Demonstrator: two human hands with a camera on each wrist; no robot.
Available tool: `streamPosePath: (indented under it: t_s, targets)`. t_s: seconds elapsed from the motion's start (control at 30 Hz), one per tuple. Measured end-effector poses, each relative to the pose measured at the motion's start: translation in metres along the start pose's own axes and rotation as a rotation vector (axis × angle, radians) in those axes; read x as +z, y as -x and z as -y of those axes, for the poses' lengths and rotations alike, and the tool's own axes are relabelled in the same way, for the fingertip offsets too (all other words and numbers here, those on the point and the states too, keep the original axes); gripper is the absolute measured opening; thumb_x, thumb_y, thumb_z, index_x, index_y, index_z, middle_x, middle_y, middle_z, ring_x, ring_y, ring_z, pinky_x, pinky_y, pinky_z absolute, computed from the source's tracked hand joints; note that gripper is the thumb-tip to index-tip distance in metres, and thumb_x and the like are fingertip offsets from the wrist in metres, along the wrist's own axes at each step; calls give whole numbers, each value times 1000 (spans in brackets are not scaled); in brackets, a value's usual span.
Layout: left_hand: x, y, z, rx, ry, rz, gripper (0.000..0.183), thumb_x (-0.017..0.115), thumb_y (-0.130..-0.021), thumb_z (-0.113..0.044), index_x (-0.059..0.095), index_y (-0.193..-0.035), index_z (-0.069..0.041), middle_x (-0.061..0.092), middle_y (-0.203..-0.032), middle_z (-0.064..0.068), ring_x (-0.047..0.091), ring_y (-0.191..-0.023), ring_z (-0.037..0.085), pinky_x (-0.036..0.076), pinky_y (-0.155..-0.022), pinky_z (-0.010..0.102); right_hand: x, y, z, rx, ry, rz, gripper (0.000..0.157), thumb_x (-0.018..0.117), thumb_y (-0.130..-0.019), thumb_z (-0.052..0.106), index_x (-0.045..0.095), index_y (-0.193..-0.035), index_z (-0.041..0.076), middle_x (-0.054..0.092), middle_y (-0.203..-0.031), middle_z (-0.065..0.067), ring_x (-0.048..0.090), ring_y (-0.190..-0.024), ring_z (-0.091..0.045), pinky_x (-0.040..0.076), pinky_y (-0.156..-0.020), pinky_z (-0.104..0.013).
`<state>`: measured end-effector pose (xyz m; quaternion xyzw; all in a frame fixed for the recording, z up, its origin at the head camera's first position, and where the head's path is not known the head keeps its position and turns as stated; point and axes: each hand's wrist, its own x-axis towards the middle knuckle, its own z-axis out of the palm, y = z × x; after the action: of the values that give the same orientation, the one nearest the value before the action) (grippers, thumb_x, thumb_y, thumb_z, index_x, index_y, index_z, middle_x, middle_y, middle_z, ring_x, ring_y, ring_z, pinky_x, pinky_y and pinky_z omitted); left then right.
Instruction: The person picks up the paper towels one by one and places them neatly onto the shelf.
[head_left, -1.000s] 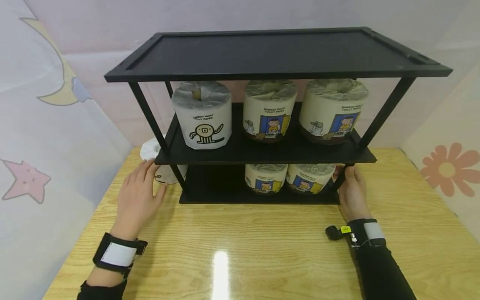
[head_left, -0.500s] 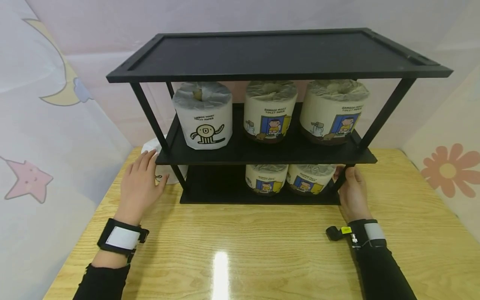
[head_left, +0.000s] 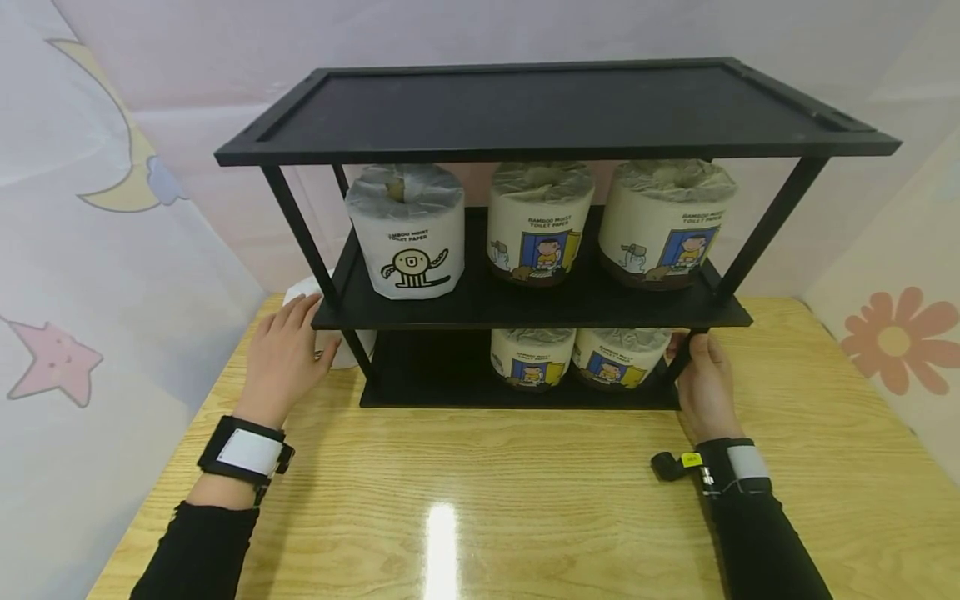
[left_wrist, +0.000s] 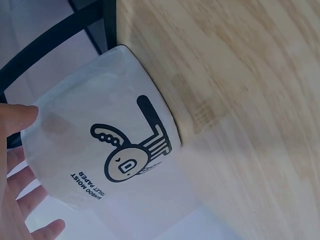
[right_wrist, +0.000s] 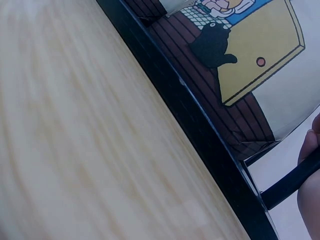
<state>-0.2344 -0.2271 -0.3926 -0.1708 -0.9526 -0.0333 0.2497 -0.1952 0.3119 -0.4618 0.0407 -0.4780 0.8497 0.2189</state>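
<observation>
A black rack (head_left: 480, 324) stands on the table with toilet rolls on its two lower levels. At its right front post, my right hand (head_left: 705, 387) holds the rack low down; the right wrist view shows fingers and thumb on either side of the post (right_wrist: 292, 182). To the rack's left, a white toilet roll (left_wrist: 115, 135) with a cartoon figure stands on the table. My left hand (head_left: 288, 350) spreads over that roll's top, thumb at its upper edge and fingers fanned along it. The hand hides most of this roll in the head view.
On the middle level sit a white toilet roll (head_left: 408, 237) and two picture-printed rolls (head_left: 540, 225). Two more rolls (head_left: 618, 358) stand at the right of the bottom level. A patterned cloth backdrop (head_left: 150, 75) surrounds the wooden table (head_left: 487, 492).
My left hand has moved slightly forward, further over the roll beside the rack. The right hand and the rolls on the rack stay in place.
</observation>
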Motion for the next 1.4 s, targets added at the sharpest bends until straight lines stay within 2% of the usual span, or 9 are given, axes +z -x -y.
streamPosePath:
  t_s: [0.2,0.23,0.33,0.43,0.47,0.67,0.87,1.07,1.4]
  targets:
    - [4,-5,3,-32,-4,113,59,69,-91,-24,51,-138,7,46,-145,22,38,-136,39,31,-109,56,0,0,0,-7,-29,-11,25,56,-96,25,62,-102,2,56,-88,-8,47,-87,-19,39,-81,-26]
    - [5,-6,4,-38,2,136,53,68,-91,-24,56,-132,7,45,-146,21,36,-137,39,29,-110,56,0,0,0,-8,-36,-15,25,56,-95,25,62,-102,2,56,-88,-8,47,-87,-19,39,-80,-26]
    - [8,-8,6,-56,21,202,54,67,-92,-23,54,-134,8,42,-150,21,33,-140,39,26,-112,57,-1,-1,0,-14,-48,-22,25,57,-94,25,62,-101,1,56,-87,-9,47,-86,-20,39,-79,-25]
    - [10,-8,8,-61,45,235,56,66,-93,-22,50,-138,7,40,-151,22,30,-142,39,23,-114,58,0,-1,0,-15,-55,-22,25,57,-94,24,62,-99,0,56,-87,-10,47,-86,-20,40,-79,-25]
    - [11,-8,9,-63,49,241,64,66,-93,-21,42,-145,6,39,-151,23,29,-142,39,22,-114,57,0,-1,0,-15,-53,-19,25,57,-94,24,62,-100,0,55,-87,-10,47,-86,-19,40,-79,-25]
    - [10,-9,13,-39,74,234,70,75,-88,-19,41,-145,6,40,-149,24,26,-143,39,17,-116,57,2,0,-1,-7,-52,-31,25,56,-95,23,62,-100,0,55,-88,-10,47,-87,-20,39,-80,-25]
    - [10,-10,16,-37,102,266,79,81,-79,-5,40,-145,5,42,-147,25,28,-143,39,16,-116,57,1,1,-1,5,-36,-30,25,54,-96,23,61,-101,0,54,-89,-10,45,-89,-22,39,-81,-26]
    - [15,-9,16,-21,73,212,75,83,-77,-4,45,-141,5,48,-142,26,34,-139,40,21,-115,58,0,0,0,10,-9,-29,24,55,-96,25,61,-101,2,53,-89,-9,45,-89,-21,38,-82,-27]
    - [17,-4,14,-26,58,135,69,86,-73,-4,52,-133,7,51,-136,28,40,-134,42,26,-112,60,-1,1,-1,-6,-51,-3,23,56,-96,22,62,-100,1,57,-88,-9,48,-88,-19,41,-81,-25]
